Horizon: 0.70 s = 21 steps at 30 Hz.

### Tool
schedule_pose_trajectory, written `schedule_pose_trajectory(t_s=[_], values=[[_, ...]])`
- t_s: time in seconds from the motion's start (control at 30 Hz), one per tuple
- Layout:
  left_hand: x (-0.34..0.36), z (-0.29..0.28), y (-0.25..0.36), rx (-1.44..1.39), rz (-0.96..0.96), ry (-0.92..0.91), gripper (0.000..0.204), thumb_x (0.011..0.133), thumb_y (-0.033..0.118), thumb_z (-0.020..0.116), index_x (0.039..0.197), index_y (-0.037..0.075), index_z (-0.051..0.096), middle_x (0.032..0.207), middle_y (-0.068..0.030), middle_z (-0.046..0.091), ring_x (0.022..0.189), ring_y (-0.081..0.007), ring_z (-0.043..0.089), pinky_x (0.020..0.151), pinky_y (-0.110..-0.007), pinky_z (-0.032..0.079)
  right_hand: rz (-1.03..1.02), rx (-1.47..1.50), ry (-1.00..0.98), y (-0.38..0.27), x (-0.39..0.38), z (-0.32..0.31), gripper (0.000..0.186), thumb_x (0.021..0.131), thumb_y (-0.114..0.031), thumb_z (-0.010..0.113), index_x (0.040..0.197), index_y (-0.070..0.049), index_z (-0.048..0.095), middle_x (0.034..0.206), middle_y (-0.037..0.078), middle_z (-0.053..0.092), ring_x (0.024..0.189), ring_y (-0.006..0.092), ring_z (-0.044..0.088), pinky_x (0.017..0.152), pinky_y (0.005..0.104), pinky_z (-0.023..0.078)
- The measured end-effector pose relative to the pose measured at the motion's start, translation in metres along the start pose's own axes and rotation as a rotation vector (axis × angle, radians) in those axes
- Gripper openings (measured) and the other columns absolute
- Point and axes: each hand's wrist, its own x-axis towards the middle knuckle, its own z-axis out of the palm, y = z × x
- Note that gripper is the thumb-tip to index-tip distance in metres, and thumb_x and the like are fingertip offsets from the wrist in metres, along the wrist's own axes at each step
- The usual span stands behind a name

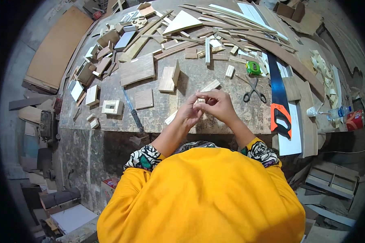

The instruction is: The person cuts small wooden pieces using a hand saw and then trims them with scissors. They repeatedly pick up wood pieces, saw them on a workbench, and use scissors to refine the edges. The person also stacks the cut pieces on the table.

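Near the front edge of the workbench, my left hand point(189, 111) and my right hand point(219, 106) meet with the fingers of both closed. Between their fingertips is a small pale wood piece point(200, 101), mostly covered by the fingers. A light wooden strip point(211, 86) shows beyond my hands, and a pale strip end point(171, 118) shows beside my left wrist; whether they are one piece is hidden. Just past my left hand stands an L-shaped joint of two wooden boards point(168, 79). Scissors point(254, 94) lie open to the right of my right hand.
A handsaw point(280, 109) with an orange handle lies at the right, its handle near the front edge. A green tape measure point(253, 68) sits beyond the scissors. At left are a utility knife point(134, 115) and a small wooden frame block point(112, 107). Wood offcuts point(178, 46) crowd the back.
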Motion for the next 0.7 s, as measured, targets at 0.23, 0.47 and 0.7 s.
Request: schedule_pose_trajectory(t_s=[0.23,0.47,0.7], values=[[-0.010,-0.009,-0.010,0.068,-0.020,0.016,0.033,0.090,0.030,0.062,0.110,0.005,0.054,0.100,-0.0109,0.058,0.081,-0.0184,0.063,0.065,-0.022,0.059,0.020,0.183,0.071,0.019,-0.001,0.009,0.019,0.086,-0.015,0.064,0.094,0.001,0.071,0.083,0.008,0.071,0.073,0.0081,0.062,0.065,0.0245,0.050],[-0.017,-0.012,-0.008,0.124,0.028,0.071,0.036,0.089,0.031,0.063,0.111,0.004,0.054,0.097,-0.0109,0.058,0.089,-0.0209,0.063,0.073,-0.023,0.058,0.161,0.471,-0.016,0.018,-0.010,0.008,0.023,0.090,-0.016,0.059,0.104,-0.001,0.069,0.089,0.006,0.070,0.080,0.0085,0.062,0.070,0.0247,0.050],[-0.027,-0.014,-0.009,0.241,0.078,0.116,0.035,0.087,0.032,0.066,0.110,0.007,0.056,0.082,-0.0045,0.061,0.088,-0.0176,0.060,0.076,-0.029,0.049,0.141,0.390,0.038,0.019,-0.020,0.014,0.021,0.090,-0.014,0.060,0.104,-0.001,0.069,0.082,0.002,0.067,0.072,0.0076,0.059,0.065,0.0217,0.048]])
